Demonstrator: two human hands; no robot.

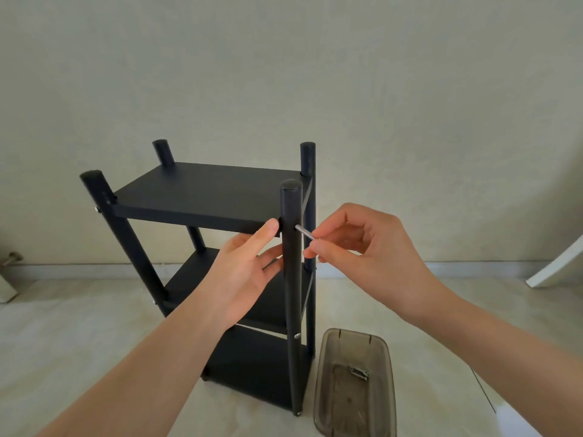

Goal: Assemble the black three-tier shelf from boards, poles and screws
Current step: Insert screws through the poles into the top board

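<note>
Shelf (pixel 202 197) stood upright on floor, three boards on poles — nearly done, I judged. Right hand (pixel 362 247) pinched hex key (pixel 304 232) at front-right pole's (pixel 291 263) top screw; left hand (pixel 243 272), fingers straight, steadied top board. Tray (pixel 383 405) beside.

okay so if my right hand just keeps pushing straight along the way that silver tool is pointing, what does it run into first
The right hand pinches a silver tool whose tip is already at the near right pole, level with the top board. Going straight on, it would press into that pole first; how deep the tip sits cannot be told.
</note>
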